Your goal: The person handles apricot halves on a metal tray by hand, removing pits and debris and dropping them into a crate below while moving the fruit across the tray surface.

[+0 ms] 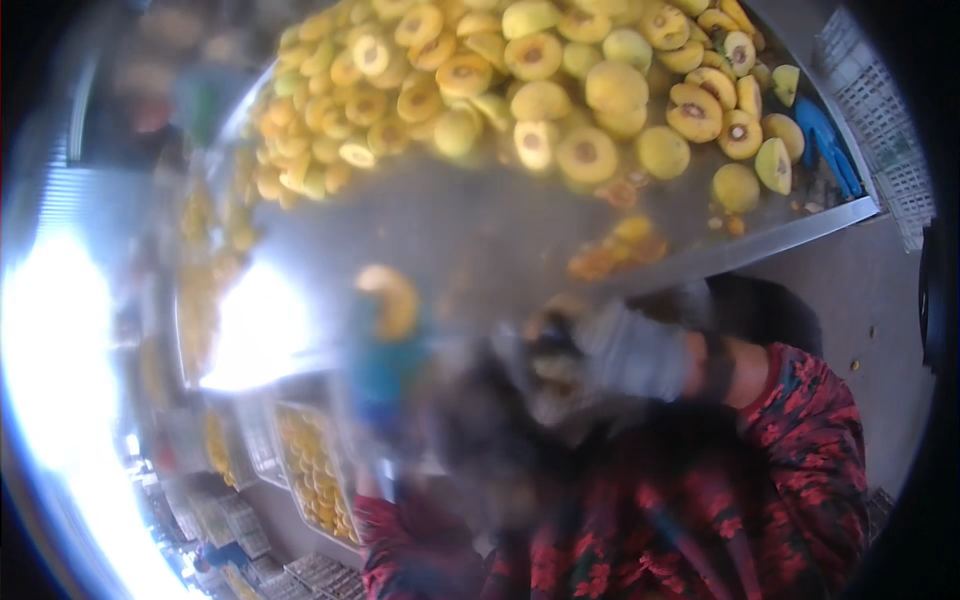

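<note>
My left hand (385, 350), in a teal glove and smeared by motion, holds a yellow fruit piece (395, 300) above the steel table (470, 240). My right hand (590, 350), in a pale grey glove at the table's near edge, is closed around something blurred and dark that I cannot make out. Many halved yellow fruits (535, 55) with reddish centres are piled across the far half of the table. A small heap of orange scraps (610, 255) lies just beyond my right hand.
Blue items (830, 150) lie in the table's right corner. A white plastic crate (870, 120) stands beyond that edge. At the lower left are a tray of yellow fruit (315, 475) and stacked crates (240, 525), with a person in blue (220, 560) in the distance.
</note>
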{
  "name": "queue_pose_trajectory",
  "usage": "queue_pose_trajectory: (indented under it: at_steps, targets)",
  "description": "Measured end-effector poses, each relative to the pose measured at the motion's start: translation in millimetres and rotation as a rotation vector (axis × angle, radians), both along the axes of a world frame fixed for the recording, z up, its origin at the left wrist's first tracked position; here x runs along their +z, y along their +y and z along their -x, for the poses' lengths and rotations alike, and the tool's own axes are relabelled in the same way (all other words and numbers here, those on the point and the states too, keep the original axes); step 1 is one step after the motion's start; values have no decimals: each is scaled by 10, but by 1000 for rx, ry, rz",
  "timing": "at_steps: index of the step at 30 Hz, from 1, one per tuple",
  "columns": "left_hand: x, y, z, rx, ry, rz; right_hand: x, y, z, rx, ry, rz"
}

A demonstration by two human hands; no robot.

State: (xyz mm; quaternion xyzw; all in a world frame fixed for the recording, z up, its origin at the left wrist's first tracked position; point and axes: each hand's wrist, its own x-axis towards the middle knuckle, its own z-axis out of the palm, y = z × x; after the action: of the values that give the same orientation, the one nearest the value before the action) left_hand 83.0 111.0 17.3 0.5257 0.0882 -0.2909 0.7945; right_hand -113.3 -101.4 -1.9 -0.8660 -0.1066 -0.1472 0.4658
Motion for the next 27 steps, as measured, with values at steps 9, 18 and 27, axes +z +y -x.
queue_pose_trajectory:
  at_steps: [9, 18, 27]
  targets:
    - [-257, -1092, 573, -179, -701, -122, 224, -264, -61, -305, 296, -19]
    - [-170, -1154, 819, -229, -1095, -309, 388, -267, -54, -310, 552, -397]
    - [-154, -1142, 837, -178, -533, 12, 236, -148, -73, -243, 498, -567]
